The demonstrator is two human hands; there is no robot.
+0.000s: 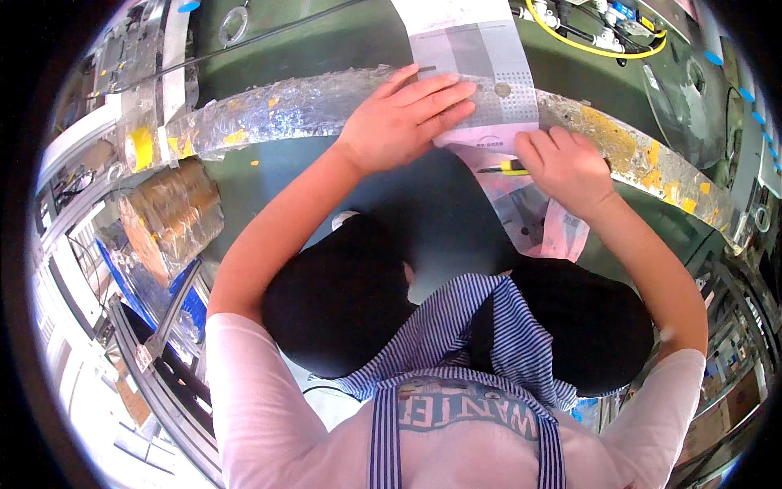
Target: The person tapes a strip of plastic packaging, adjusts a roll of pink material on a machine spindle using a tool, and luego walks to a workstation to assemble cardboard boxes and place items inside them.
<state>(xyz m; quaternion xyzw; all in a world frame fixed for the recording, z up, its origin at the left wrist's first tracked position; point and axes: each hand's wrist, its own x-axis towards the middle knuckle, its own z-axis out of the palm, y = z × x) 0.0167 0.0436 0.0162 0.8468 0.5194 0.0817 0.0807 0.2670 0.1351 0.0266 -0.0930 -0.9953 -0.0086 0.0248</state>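
Note:
A printed, partly see-through plastic film strip (476, 49) runs from the far side over a long tape-covered bar (277, 110) and hangs down on the near side. My left hand (411, 118) lies on the film where it crosses the bar, fingers stretched out and holding nothing. At the film's right edge, my right hand (570, 167) is closed, its fingers curled round a yellow-and-black utility knife (513, 168). The knife's dark tip points left, in front of the hanging film. Most of its handle is hidden in the hand.
Left of me are a large film-wrapped roll (171, 212) and a yellow tape roll (140, 149). A yellow hose (603, 50) curves by fittings at the far right. Behind the bar, a thin dark rod (277, 34) crosses the green surface (334, 41).

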